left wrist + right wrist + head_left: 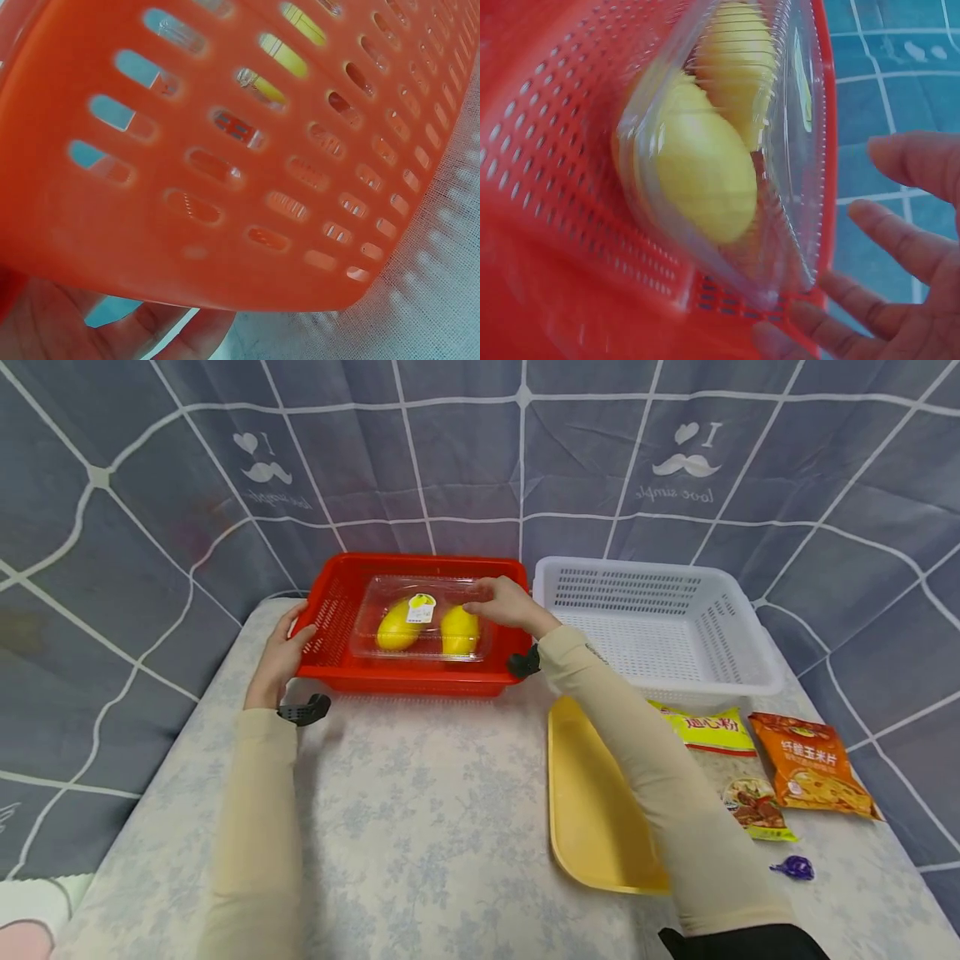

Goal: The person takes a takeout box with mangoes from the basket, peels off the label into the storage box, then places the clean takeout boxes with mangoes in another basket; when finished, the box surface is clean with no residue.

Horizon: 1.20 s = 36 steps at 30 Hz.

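A red plastic basket (405, 683) with slotted walls stands at the back left of the table. In it lies a clear lidded plastic box (367, 631) with two yellow, mango-like fruits (459, 631) inside and a label on top. My left hand (279, 652) grips the basket's left rim; the left wrist view shows its fingers (135, 330) partly hidden behind the red edge. My right hand (513, 603) is over the right end of the box. In the right wrist view its fingers (900, 240) are spread and hold nothing, beside the box's lid.
A white slotted basket (637, 652) stands right of the red one. In front of it lies a yellow tray (592, 810), partly under my right forearm. A yellow-topped food bag (738, 768), an orange snack bag (813, 764) and a purple-wrapped candy (795, 867) lie at the right.
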Available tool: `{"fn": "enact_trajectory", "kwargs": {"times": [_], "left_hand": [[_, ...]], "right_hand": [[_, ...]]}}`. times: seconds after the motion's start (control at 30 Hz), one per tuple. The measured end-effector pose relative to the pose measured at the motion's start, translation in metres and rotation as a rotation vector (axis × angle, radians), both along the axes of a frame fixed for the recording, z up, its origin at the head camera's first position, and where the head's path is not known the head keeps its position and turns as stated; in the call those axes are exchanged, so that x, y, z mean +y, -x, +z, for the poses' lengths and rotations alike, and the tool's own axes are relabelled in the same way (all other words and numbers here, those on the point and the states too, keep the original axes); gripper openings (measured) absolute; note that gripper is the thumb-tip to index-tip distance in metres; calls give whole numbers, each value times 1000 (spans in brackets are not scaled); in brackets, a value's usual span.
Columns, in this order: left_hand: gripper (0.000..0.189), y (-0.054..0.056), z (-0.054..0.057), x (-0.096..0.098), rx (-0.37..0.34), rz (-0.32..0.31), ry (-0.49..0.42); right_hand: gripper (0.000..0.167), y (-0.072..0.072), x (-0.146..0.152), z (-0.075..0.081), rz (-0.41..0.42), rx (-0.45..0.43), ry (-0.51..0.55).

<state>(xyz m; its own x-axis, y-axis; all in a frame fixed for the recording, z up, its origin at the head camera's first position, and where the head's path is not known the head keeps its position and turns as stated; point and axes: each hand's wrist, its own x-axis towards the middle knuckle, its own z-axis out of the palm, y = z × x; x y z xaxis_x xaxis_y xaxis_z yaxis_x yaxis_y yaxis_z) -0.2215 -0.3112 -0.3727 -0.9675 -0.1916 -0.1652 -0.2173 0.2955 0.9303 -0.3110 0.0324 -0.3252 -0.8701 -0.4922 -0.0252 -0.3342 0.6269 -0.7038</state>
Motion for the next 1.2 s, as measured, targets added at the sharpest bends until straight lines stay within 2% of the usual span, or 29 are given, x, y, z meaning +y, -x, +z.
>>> {"fn": "enact_trajectory", "kwargs": {"times": [0.3, 0.53, 0.73, 0.97, 1.07, 1.2], "left_hand": [[58, 2, 2, 5, -11, -2, -25], [57, 2, 3, 4, -12, 3, -23], [58, 1, 3, 1, -9, 8, 3], [58, 2, 3, 1, -13, 15, -29], [58, 2, 2, 2, -19, 19, -25], [57, 1, 1, 2, -23, 28, -24]], "right_hand": [[67, 5, -10, -10, -62, -263, 45], [70, 5, -13, -14, -49, -397, 91], [72, 5, -14, -13, -89, -496, 105], [72, 4, -15, -16, -126, -644, 274], [70, 3, -14, -16, -122, -630, 285], [66, 2, -14, -17, -106, -543, 253]]}}
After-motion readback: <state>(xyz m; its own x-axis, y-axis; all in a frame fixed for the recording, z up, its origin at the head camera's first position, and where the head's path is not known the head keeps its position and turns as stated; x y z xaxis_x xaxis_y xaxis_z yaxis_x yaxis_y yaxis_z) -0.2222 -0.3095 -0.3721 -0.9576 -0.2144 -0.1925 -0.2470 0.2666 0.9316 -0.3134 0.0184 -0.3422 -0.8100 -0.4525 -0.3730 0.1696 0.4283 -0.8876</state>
